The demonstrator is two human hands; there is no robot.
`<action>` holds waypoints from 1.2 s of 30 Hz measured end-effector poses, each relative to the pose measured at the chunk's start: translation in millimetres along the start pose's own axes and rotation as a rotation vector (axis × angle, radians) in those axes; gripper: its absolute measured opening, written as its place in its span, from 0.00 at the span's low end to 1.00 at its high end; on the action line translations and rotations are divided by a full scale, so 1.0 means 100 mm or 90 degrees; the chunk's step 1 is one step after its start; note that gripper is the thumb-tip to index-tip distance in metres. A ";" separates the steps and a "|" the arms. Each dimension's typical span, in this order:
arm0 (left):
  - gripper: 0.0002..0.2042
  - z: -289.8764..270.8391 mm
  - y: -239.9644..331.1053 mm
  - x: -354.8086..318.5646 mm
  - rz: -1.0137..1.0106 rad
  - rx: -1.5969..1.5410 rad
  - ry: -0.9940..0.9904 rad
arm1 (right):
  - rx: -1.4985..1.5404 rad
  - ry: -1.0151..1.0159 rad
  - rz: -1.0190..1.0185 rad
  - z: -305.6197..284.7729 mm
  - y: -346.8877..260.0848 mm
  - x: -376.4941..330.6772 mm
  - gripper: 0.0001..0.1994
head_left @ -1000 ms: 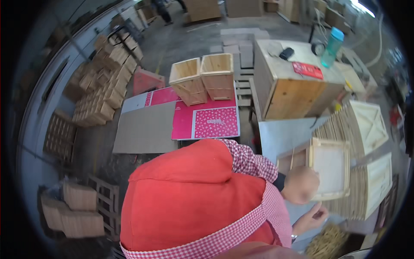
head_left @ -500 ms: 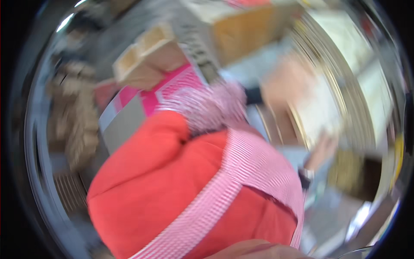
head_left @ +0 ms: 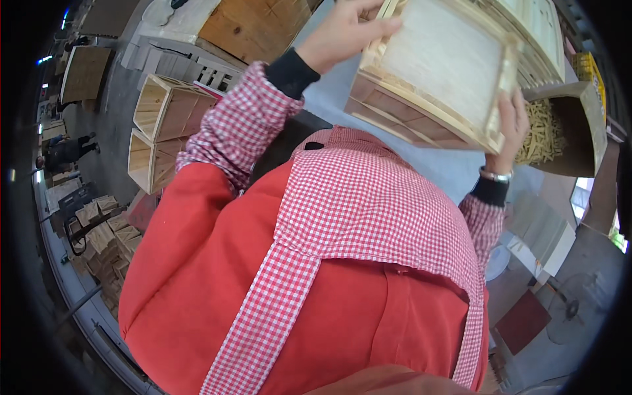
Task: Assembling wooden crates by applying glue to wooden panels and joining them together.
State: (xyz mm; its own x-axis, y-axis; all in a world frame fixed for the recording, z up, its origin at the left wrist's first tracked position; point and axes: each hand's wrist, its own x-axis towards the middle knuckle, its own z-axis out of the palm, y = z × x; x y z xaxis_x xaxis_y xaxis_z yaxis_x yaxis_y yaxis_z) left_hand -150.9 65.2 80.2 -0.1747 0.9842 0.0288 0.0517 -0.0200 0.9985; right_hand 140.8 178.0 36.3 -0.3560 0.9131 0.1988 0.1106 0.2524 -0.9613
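Taking the shallow wooden crate [head_left: 438,72] as the landmark and going from left to right: well to its left, down on the floor, two open-topped tapered wooden boxes [head_left: 158,135] stand touching each other, with stacks of smaller wooden boxes [head_left: 105,234] further left and lower. Nearer the crate, the left hand [head_left: 342,33] comes up from a red-checked sleeve, its grip clasped over the crate's upper left corner, fingers curled on the rim. The crate itself is held up, tilted, in front of the chest, above a red apron [head_left: 309,289] with checked straps; its pale panel bottom faces the camera, framed by thin slats. At its right edge the right hand [head_left: 510,125], a metal bracelet at the wrist, presses the lower right corner, its grip closed around that frame edge. Right of the crate an open cardboard box [head_left: 566,131] holds a heap of small wooden sticks. The crate looks light and stiff, since two hands at opposite corners carry it easily, but the thin panel probably flexes and the raw slats may splinter, so the solid corner frame seems the safest place to hold.
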 end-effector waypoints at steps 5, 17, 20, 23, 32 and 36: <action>0.24 -0.01 -0.45 -0.02 -0.038 -0.136 0.053 | 0.057 -0.058 0.012 0.12 0.01 0.16 0.20; 0.16 0.06 -1.93 -0.29 -0.275 -0.210 0.194 | 0.046 -0.071 0.069 0.12 -0.02 0.14 0.23; 0.17 -0.02 -2.32 -0.35 -0.307 0.199 0.289 | 0.031 -0.069 0.073 0.08 -0.01 0.15 0.22; 0.19 0.08 -2.29 -0.32 -0.207 0.298 0.292 | 0.010 -0.062 0.080 0.06 0.00 0.13 0.22; 0.09 -0.35 -2.30 0.95 -0.170 -0.061 0.039 | -0.074 -0.082 0.078 0.05 -0.01 0.16 0.26; 0.07 -0.02 -2.24 0.96 -0.101 0.214 0.167 | -0.582 -0.133 -0.360 -0.37 0.25 0.04 0.30</action>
State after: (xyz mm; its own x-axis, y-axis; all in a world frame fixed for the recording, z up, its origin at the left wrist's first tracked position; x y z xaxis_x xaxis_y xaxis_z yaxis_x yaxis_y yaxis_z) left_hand -181.1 164.0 -140.5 -0.4466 0.8920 -0.0698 0.3130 0.2289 0.9218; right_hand 176.1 200.0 20.5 -0.7130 0.5398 0.4475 0.4980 0.8391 -0.2187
